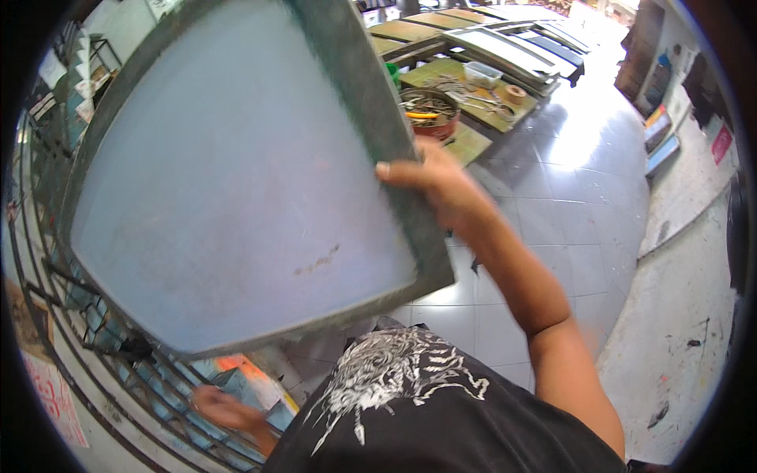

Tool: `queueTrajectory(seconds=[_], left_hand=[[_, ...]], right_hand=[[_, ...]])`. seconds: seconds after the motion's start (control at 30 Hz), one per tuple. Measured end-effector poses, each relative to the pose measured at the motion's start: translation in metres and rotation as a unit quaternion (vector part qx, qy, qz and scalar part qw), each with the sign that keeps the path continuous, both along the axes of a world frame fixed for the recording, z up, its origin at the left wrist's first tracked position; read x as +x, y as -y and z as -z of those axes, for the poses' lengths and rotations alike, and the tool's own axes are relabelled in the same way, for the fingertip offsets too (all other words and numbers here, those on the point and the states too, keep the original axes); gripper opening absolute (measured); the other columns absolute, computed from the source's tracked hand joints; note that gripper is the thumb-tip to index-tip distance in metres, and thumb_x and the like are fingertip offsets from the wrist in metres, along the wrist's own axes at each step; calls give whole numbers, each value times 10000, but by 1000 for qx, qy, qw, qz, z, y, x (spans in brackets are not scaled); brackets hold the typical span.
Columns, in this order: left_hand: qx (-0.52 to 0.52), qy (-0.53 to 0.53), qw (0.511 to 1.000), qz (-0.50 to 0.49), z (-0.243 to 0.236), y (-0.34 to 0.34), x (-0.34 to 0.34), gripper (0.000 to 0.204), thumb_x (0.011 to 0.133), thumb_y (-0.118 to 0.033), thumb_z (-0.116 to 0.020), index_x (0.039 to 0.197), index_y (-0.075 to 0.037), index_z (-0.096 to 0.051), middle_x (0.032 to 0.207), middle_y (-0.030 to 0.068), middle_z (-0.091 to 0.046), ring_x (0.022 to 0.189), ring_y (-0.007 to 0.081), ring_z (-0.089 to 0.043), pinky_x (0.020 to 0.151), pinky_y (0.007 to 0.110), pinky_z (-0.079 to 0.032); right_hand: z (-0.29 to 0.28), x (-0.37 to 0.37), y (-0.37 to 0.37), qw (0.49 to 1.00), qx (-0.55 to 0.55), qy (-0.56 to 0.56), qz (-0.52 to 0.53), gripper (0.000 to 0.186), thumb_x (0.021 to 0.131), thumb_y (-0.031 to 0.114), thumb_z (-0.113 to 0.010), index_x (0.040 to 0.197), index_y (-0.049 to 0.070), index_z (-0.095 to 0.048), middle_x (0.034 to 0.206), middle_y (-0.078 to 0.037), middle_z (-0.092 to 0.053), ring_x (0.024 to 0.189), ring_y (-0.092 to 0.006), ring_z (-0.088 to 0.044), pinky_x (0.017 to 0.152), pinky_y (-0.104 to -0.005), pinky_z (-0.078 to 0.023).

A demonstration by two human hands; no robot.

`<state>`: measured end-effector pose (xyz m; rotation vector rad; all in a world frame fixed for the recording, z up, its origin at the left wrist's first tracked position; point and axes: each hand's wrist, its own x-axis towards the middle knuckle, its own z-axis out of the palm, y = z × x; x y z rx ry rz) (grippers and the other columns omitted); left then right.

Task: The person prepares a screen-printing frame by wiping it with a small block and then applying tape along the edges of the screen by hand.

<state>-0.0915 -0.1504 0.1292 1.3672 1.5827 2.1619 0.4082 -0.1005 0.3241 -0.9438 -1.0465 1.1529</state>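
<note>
Flat grey-blue panel [236,173], seemingly mesh, dark-rimmed, in the right hand [443,183]

The framed screen [229,173] is hazy blue-grey, with a dark green band [337,75] along its right side; the shirt [457,422] is black with a white line-drawn print. Farther off, the round tub [446,130] is reddish, the tabletop [471,144] olive-green, and the tiled floor [560,244] grey with darker joints.

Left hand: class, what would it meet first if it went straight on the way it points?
The left hand would probably meet the dark metal rack first, though this single view leaves depth unclear.
</note>
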Motion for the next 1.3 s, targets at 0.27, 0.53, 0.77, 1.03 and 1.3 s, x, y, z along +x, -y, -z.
queueTrajectory(seconds=[0.27,0.53,0.77,1.03,1.3], left_hand=[[-59,540,800,255,6,-29,185,1016,781,-857,-424,1472,-121,-303,1474,125,-377,1348,331,-367,1114,527,-331],[-174,440,861,188,46,-115,103,815,951,-682,-359,1510,-94,-287,1537,114,-337,1380,337,-365,1107,508,-340],[-256,322,886,217,-1,-150,93,800,958,-647,-406,1484,-50,-325,1493,149,-381,1345,300,-412,1091,460,-371],[-353,271,848,289,13,-250,-10,809,921,-642,-510,1469,-68,-350,1445,142,-428,1279,286,-466,1023,455,-432],[-447,118,809,364,-20,-371,-40,880,928,-681,-443,1475,0,-341,1400,190,-474,1263,311,-480,1044,431,-402]], right_hand=[[102,-36,2,985,-5,-144,-99,405,918,347,-684,1114,0,-616,985,-43,-654,854,-103,-599,765,-297,-498],[229,-53,-14,966,-97,-237,-45,430,975,379,-582,1213,24,-535,1031,-55,-634,894,-168,-615,786,-335,-509],[344,-32,-16,963,-174,-162,-131,500,991,425,-524,1231,-14,-520,1135,-118,-623,1015,-245,-617,900,-363,-489],[231,79,-45,973,-52,47,219,607,965,452,-461,1451,91,-414,1383,-122,-512,1235,-244,-502,1065,-399,-353],[190,2,-238,973,-202,-84,68,592,1029,504,-349,1354,34,-504,1245,-109,-603,1108,-210,-564,975,-345,-426]])
